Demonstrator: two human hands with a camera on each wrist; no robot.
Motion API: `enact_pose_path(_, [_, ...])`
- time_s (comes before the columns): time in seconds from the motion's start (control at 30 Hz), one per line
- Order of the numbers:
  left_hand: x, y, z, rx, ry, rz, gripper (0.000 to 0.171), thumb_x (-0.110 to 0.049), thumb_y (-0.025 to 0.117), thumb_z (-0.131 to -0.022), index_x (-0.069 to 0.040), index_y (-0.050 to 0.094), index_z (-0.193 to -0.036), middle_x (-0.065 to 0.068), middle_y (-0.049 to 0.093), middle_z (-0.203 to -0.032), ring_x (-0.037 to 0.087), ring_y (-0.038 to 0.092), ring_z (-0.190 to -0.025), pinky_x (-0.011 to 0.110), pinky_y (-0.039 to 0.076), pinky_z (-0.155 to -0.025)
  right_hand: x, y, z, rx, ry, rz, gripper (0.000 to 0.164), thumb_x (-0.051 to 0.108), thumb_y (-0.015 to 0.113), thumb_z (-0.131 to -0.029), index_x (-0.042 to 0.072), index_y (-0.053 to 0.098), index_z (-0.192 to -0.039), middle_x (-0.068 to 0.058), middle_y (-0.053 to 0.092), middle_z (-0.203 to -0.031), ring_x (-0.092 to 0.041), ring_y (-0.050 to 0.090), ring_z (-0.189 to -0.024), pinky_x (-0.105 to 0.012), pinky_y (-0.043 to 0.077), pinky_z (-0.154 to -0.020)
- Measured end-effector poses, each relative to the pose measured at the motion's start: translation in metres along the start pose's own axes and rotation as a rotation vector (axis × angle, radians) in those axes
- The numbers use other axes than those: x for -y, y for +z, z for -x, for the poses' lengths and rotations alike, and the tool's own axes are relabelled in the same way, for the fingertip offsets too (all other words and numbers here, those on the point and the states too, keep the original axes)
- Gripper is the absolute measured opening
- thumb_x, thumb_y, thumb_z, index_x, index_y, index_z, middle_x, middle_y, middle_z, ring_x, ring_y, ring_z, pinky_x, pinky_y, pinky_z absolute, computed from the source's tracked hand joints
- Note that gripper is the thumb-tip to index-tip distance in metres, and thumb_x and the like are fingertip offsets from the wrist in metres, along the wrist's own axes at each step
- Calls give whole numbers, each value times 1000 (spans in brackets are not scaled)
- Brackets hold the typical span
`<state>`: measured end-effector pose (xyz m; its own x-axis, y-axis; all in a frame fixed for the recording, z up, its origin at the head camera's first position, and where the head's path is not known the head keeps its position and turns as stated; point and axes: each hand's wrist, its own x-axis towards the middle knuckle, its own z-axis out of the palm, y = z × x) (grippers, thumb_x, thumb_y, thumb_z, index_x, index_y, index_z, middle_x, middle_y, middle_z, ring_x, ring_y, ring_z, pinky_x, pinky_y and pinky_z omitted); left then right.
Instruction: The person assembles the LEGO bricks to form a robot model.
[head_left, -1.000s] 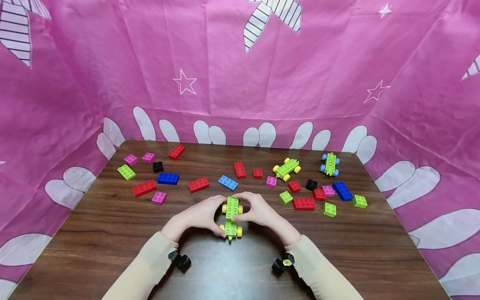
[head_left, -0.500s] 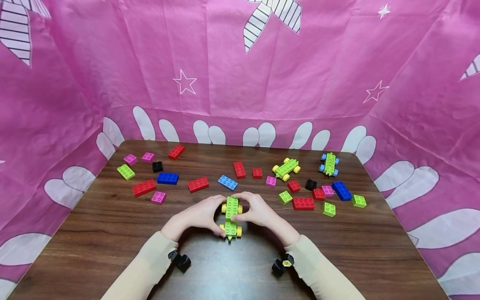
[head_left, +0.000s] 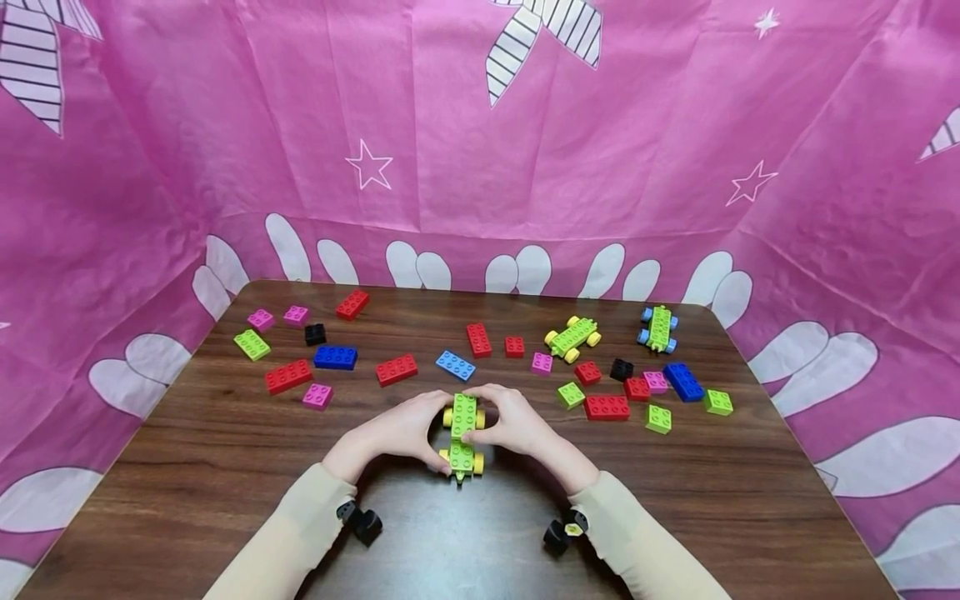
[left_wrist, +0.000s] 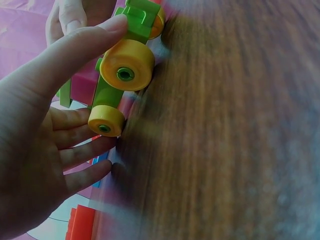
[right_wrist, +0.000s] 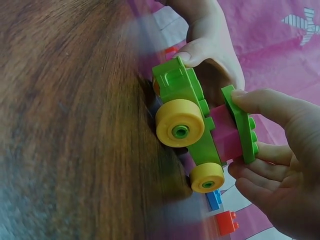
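Note:
At the table's near middle stands a green toy car base (head_left: 461, 460) with yellow wheels (right_wrist: 180, 123). A pink brick (right_wrist: 224, 134) sits on its far half, under a green brick plate (right_wrist: 240, 125) with studs; from the head view the plate hides the pink brick. My left hand (head_left: 401, 427) holds the car base, its thumb at the near end and its fingers spread by the far wheel (left_wrist: 106, 120). The right hand (head_left: 517, 422) pinches the green plate between thumb and fingers, thumb on its near edge.
Loose red, blue, pink, black and green bricks lie scattered left and right, with a light blue brick (head_left: 456, 365) just beyond the hands. Two more car bases stand at the back right, one yellow-wheeled (head_left: 573, 337) and one blue-wheeled (head_left: 660, 329). Pink cloth (head_left: 465, 150) surrounds the table.

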<state>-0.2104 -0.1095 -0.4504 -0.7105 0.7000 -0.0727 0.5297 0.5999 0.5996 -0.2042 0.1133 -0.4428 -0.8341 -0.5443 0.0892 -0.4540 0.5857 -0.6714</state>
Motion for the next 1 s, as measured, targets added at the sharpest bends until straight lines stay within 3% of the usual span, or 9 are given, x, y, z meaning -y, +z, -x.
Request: enact_pose_path(1.0, [2, 3, 1, -51, 47, -60, 94, -47, 87, -62, -1, 48, -135, 5, 55, -126, 22, 50, -121, 41, 42, -104, -3, -1, -1, 17, -50, -28, 63, 26, 83, -75, 0, 57, -126, -12, 63, -123, -24, 61, -111, -39, 51, -95])
